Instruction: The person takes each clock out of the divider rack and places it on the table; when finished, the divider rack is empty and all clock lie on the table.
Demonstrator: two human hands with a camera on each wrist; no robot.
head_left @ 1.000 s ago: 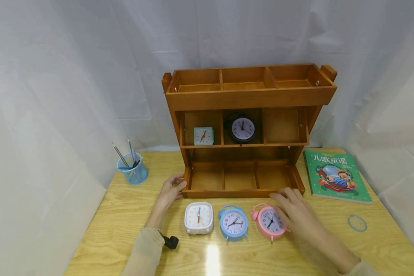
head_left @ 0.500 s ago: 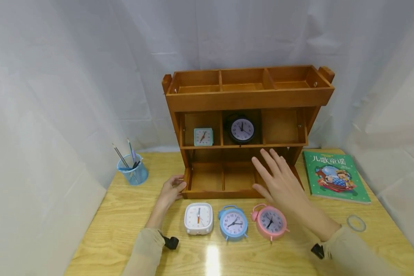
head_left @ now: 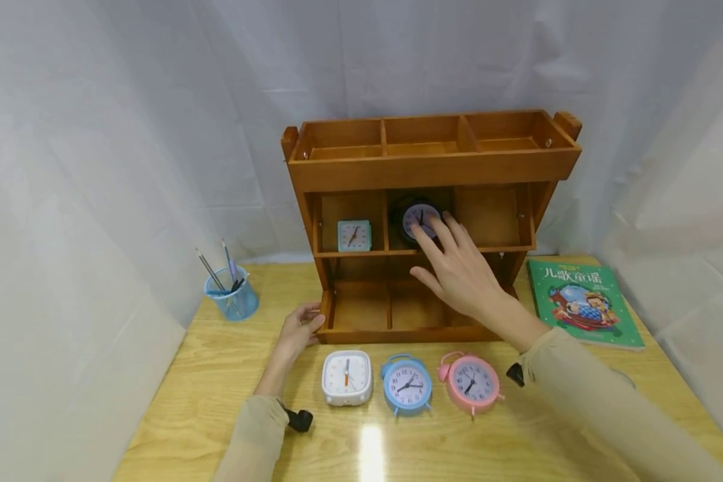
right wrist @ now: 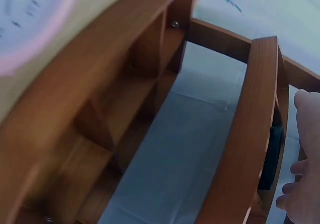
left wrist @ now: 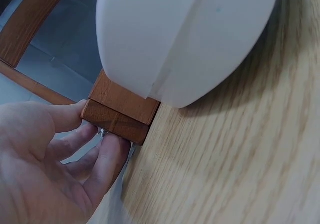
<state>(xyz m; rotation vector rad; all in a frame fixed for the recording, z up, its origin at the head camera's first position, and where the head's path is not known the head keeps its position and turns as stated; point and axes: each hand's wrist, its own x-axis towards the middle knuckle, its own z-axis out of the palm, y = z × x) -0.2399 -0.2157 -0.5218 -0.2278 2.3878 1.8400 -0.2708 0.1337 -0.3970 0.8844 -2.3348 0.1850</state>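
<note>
My left hand (head_left: pixel 299 331) holds the lower left end of the wooden shelf (head_left: pixel 361 337). The left wrist view shows its thumb and fingers on either side of the wooden corner (left wrist: pixel 120 106). My right hand (head_left: pixel 458 268), fingers spread, reaches to the middle tier, fingertips overlapping the face of a round black alarm clock (head_left: pixel 414 217). Left of that clock, a small mint-green square clock (head_left: pixel 354 235) stands in its own compartment. On the table in front are a white square clock (head_left: pixel 347 378), a blue alarm clock (head_left: pixel 407 385) and a pink alarm clock (head_left: pixel 472 383).
A blue mesh pen cup (head_left: pixel 233 301) with pencils stands left of the shelf. To the right lies a green picture book (head_left: pixel 584 304). A grey ring (head_left: pixel 625 379) is mostly hidden by the right sleeve. Behind everything hangs a pale curtain (head_left: pixel 458 60).
My right hand has risen from beside the pink clock, past the lower tier, to the black clock on the middle tier. The left hand keeps its place at the shelf's corner.
</note>
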